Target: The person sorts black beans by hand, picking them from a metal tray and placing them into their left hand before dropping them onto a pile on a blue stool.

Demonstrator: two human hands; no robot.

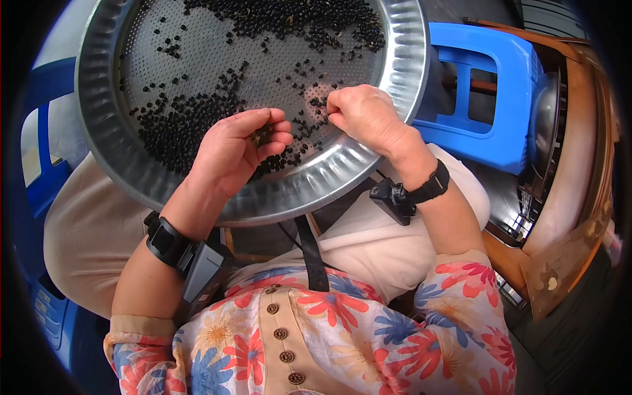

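Observation:
A round, perforated metal sieve tray (263, 62) with a fluted rim rests over my lap. Black beans (187, 128) lie in it, heaped at the near left and along the far side, with loose ones scattered between. My left hand (240, 141) is cupped, palm up, above the near beans, its fingers curled around some brownish bits (262, 136) that look like husks or debris. To its right, my right hand (368, 115) hovers low at the tray's right side, thumb and forefinger pinched together beside a few stray beans. What sits in that pinch, if anything, is hidden.
A blue plastic stool (490, 49) stands right of the tray, near a wooden piece of furniture (579, 131) and a metal bowl (546, 118). Another blue plastic seat (49, 131) is at the left. Black straps with small devices (174, 247) circle both forearms.

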